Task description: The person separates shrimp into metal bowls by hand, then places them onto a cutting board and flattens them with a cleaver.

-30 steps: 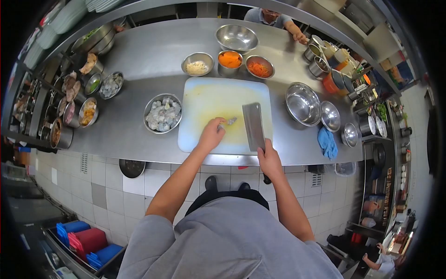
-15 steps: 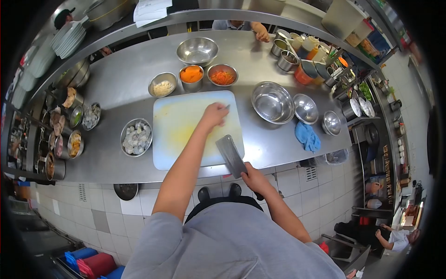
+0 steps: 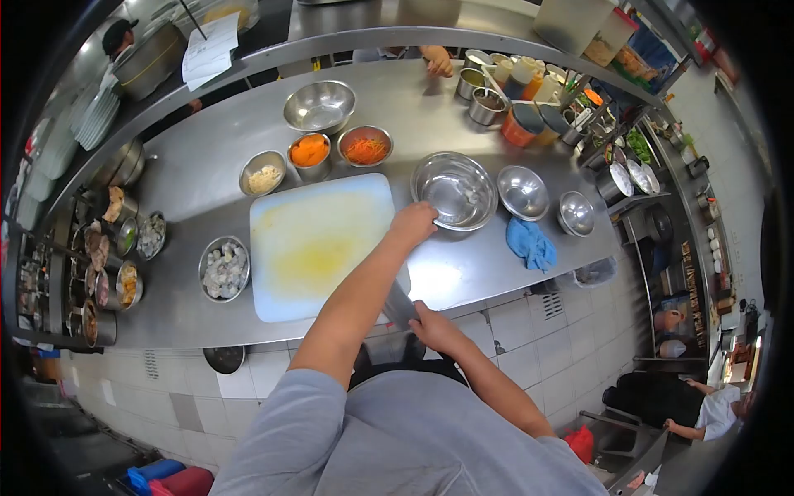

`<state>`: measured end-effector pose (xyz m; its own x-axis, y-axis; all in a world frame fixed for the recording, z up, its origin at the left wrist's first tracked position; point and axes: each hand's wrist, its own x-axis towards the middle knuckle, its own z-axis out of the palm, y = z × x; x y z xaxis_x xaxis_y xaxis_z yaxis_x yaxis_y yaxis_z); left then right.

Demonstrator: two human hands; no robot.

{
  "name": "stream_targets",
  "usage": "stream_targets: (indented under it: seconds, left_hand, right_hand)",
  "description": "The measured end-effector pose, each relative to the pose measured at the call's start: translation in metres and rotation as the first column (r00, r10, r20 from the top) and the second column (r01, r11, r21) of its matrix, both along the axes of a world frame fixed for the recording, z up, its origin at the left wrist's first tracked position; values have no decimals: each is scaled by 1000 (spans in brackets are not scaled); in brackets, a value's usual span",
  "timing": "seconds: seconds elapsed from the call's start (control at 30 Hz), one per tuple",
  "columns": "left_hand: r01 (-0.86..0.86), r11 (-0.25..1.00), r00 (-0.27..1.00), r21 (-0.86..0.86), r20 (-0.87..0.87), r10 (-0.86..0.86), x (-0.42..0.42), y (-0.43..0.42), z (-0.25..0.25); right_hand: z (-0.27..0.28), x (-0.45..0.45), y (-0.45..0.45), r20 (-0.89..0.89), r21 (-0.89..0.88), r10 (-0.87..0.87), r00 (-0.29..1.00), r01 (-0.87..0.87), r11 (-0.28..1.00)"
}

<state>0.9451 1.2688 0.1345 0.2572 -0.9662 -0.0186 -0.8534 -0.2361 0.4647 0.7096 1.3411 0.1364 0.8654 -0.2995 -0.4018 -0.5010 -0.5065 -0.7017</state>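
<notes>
My left hand [image 3: 413, 223] reaches across to the near-left rim of a large steel bowl [image 3: 438, 217]. Its fingers are loosely bent and a little apart, with nothing visible in them; whether they touch the rim is unclear. A small pale piece [image 3: 471, 197], perhaps a shrimp, shows inside that bowl. At the counter's front edge, my right hand [image 3: 438, 329] is closed on a cleaver [image 3: 400, 309], its blade partly hidden behind my left forearm. The white cutting board [image 3: 322, 240] carries yellow stains. Left of it stands a bowl of peeled shrimp [image 3: 225, 271].
Behind the board are bowls of chopped garlic [image 3: 265, 178], orange slices [image 3: 309, 151] and orange shreds [image 3: 365, 150], plus a larger steel bowl [image 3: 320, 106]. Two smaller bowls and a blue cloth [image 3: 531, 244] sit right. A person's hand [image 3: 437, 60] rests across the counter.
My left hand has moved right, from above the board to the large bowl; the small greyish piece at its fingertips no longer shows there. A pale piece now shows in the bowl. The view has shifted.
</notes>
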Motion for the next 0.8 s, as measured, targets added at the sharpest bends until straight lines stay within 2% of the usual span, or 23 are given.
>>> stream_targets:
  seconds: [0.1,0.2,0.27,0.33,0.37,0.43,0.47,0.5,0.53,0.6,0.67,0.7,0.77,0.8]
  left_hand:
    - [-35,998,998,56,52,32,10,18,3]
    - [-86,994,991,74,108,78,16,36,9]
    - [-141,987,982,72,135,131,17,44,2]
    - [-249,964,953,-91,152,261,18,56,-11]
    - [-285,955,943,-82,156,294,18,72,-1]
    - [-310,887,949,-343,-56,310,18,104,21]
    - [-377,824,925,-423,-118,362,23,124,22]
    - [-444,797,895,-409,-167,413,35,148,25]
    - [-506,768,862,-393,-217,457,50,176,26]
    - [-630,630,762,-454,-209,612,93,241,6]
    - [-775,449,538,-445,-89,839,133,316,-1]
    - [-846,363,424,-391,-78,902,151,347,8]
    - [-879,248,232,-408,90,969,170,398,-2]
    - [-881,248,232,-402,88,969,169,405,0]
  right_hand:
    - [6,2,-5,-30,54,-9,1000,11,999]
    - [-14,-3,-6,61,-61,1,998,3,998]
    - [-22,-4,-9,59,-28,5,998,-3,1000]
    - [-32,-5,-11,93,31,-28,995,25,999]
    - [-25,-2,-11,94,41,7,996,-11,999]
    - [-5,2,-9,22,84,-49,999,47,995]
    - [3,4,-7,25,94,-24,999,21,995]
    - [11,6,-5,-31,135,-63,998,67,989]
    - [13,8,-4,-90,170,-105,990,119,978]
    - [5,6,-6,-67,177,-103,992,113,978]
    - [5,7,-6,-62,186,-122,991,131,974]
    - [7,10,-6,-60,186,-116,991,125,974]
    - [9,11,-4,-57,175,-119,991,127,976]
    - [8,12,-4,-63,174,-119,991,128,976]
